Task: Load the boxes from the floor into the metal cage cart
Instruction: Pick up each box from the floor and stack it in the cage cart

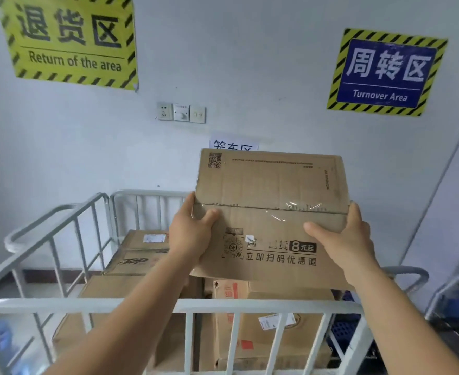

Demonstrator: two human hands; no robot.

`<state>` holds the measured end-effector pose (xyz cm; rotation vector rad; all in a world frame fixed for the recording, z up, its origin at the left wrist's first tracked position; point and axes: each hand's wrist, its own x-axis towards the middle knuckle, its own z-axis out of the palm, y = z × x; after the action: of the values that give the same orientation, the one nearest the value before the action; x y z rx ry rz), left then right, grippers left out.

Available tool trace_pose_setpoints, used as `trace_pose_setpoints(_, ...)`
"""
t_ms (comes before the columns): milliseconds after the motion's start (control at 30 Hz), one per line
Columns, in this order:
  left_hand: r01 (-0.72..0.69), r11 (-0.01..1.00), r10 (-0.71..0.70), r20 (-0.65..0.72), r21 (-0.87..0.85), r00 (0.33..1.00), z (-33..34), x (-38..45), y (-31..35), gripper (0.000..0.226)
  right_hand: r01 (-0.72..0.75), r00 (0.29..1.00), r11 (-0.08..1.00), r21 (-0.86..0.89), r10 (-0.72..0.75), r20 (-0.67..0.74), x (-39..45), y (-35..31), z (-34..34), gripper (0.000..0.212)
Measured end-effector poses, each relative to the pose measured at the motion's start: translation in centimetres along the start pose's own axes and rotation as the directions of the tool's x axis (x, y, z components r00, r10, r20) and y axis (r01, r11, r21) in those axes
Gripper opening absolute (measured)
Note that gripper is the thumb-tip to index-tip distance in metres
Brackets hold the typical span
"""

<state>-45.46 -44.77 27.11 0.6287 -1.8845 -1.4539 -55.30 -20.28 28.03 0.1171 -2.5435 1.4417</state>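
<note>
A taped brown cardboard box [271, 190] with black printed text is held up in the air over the metal cage cart [131, 304]. My left hand [189, 234] grips its left edge, thumb on the top face. My right hand [344, 239] grips its right edge, thumb lying across the top face. Both arms reach over the cart's near white rail. Several cardboard boxes [139, 255] are stacked inside the cart below the held box, which hides part of them.
The cart stands against a pale wall with a yellow sign [71, 41], a blue sign [385, 74] and a wall socket [181, 112]. A second metal frame with blue crates [455, 299] stands at the right.
</note>
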Motion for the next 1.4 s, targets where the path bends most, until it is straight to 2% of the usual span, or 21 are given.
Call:
trace_pose_setpoints(167, 0.008, 0.998, -0.004, -0.059, 0.054, 0.998, -5.6, 5.7, -2.7, 0.058, 0.015, 0.997, 0.999, 0.035, -0.018, 0.073, 0.9, -4.1, 8.3, 0.103)
trace_pose_setpoints(300, 0.043, 0.994, -0.032, -0.109, 0.101, 0.994, -9.3, 9.4, -5.4, 0.053, 0.007, 0.987, 0.999, 0.040, -0.013, 0.161, 1.4, -6.4, 14.7, 0.116)
trace_pose_setpoints(500, 0.115, 0.982, -0.086, -0.190, 0.147, 0.978, -12.9, 14.4, -9.8, 0.049, 0.014, 0.962, 1.000, 0.012, -0.017, 0.273, 3.5, -8.1, 23.7, 0.117)
trace_pose_setpoints(733, 0.221, 0.956, -0.165, -0.267, 0.195, 0.949, -14.4, 22.4, -14.7, 0.063, 0.004, 0.929, 1.000, 0.004, -0.005, 0.369, 8.5, -9.0, 35.0, 0.109)
trace_pose_setpoints(900, 0.269, 0.926, -0.196, -0.272, 0.265, 0.942, -14.4, 29.6, -17.9, 0.051, -0.040, 0.907, 0.999, 0.005, 0.034, 0.421, 12.6, -9.0, 42.3, 0.111)
trace_pose_setpoints(1000, 0.315, 0.910, -0.234, -0.294, 0.269, 0.927, -14.5, 32.6, -19.8, 0.056, -0.065, 0.883, 0.998, -0.009, 0.062, 0.465, 14.7, -8.9, 46.1, 0.116)
trace_pose_setpoints(1133, 0.371, 0.896, -0.287, -0.319, 0.244, 0.903, -14.8, 35.8, -22.1, 0.065, -0.078, 0.864, 0.996, -0.032, 0.084, 0.497, 16.4, -9.2, 50.6, 0.107)
trace_pose_setpoints(1200, 0.395, 0.886, -0.313, -0.314, 0.244, 0.896, -15.2, 37.3, -23.5, 0.067, -0.083, 0.857, 0.996, -0.040, 0.092, 0.507, 17.2, -9.2, 52.8, 0.103)
trace_pose_setpoints(1333, 0.427, 0.863, -0.351, -0.286, 0.271, 0.892, -16.3, 41.0, -26.8, 0.067, -0.114, 0.830, 0.992, -0.054, 0.124, 0.543, 18.2, -8.8, 57.2, 0.114)
trace_pose_setpoints(1400, 0.439, 0.850, -0.378, -0.244, 0.290, 0.893, -16.8, 43.2, -28.5, 0.068, -0.129, 0.823, 0.988, -0.086, 0.155, 0.547, 18.5, -8.5, 59.2, 0.113)
